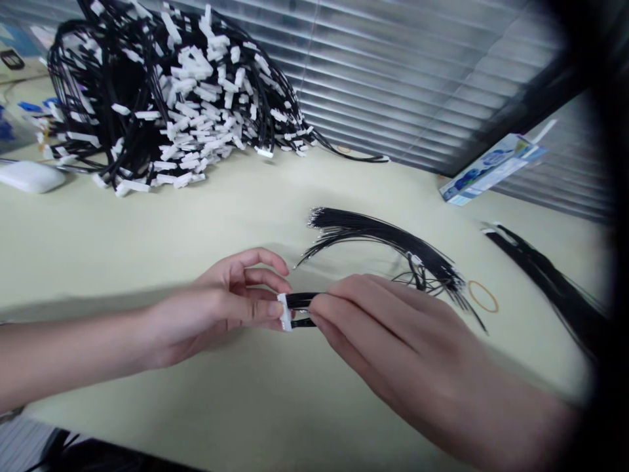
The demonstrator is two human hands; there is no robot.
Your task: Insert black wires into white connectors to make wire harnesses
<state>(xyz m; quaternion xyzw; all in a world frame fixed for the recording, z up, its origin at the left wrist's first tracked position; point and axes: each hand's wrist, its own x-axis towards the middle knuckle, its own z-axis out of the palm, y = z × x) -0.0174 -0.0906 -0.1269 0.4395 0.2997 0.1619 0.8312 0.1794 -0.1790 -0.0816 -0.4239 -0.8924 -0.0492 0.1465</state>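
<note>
Between thumb and fingers, my left hand (236,298) pinches a white plastic connector (284,312). Black wires (301,300) run out of the connector's right side in two groups with a gap between them. My right hand (378,321) is closed around those wires a short way from the connector, its fingertips close together. A tiny shiny tip shows between the wire groups at the right fingertips. The wires' far part is hidden behind my right hand. Beyond the right hand lies a bundle of loose black wires (383,229) with bare metal terminals at the ends.
A large heap of black cables with white connectors (196,105) fills the back left. A white computer mouse (32,176) lies at far left. Toward the right are a rubber band (483,296), a blue-and-white carton (484,172) and more black wires (535,272). Window blinds (393,78) border the table's back.
</note>
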